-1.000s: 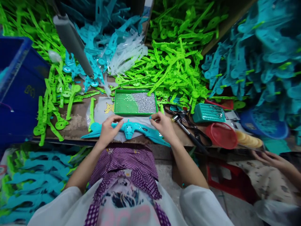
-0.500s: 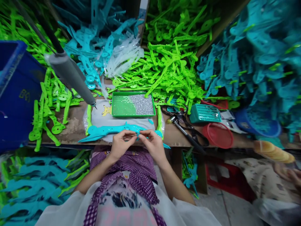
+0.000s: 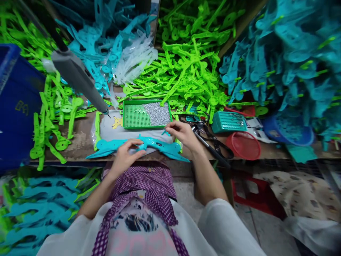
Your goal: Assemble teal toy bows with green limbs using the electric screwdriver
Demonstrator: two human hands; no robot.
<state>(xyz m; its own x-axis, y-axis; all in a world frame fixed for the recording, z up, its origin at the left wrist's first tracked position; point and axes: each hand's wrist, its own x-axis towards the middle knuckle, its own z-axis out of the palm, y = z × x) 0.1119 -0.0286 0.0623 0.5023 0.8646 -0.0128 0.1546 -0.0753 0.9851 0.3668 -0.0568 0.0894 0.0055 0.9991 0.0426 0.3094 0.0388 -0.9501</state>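
Observation:
A long turquoise plastic part (image 3: pixel 157 143) with pointed ends lies across the cloth (image 3: pixel 106 131) at the front of the bench. My left hand (image 3: pixel 128 154) grips its middle, thumb and fingers bent about the front edge. A little above and to the right, my right hand (image 3: pixel 183 135) pinches a small turquoise plastic piece (image 3: pixel 166 132) at its fingertips. The green tray (image 3: pixel 135 127) stands behind the long part, its right half covered with small silvery screws or pins (image 3: pixel 157 113). Its lower right corner is near my right fingertips.
A grey powered screwdriver (image 3: pixel 80 74) hangs at left with its tip over the bench. Green parts (image 3: pixel 183 74) are heaped behind. At right lie a hammer (image 3: pixel 210 147), a teal basket (image 3: pixel 229 122) and a red basket (image 3: pixel 243 145). A blue bin (image 3: pixel 18 106) stands far left.
My hands were together over the long part's right half. The right has moved right and up with a small turquoise piece; the left has shifted slightly left onto the long part's middle.

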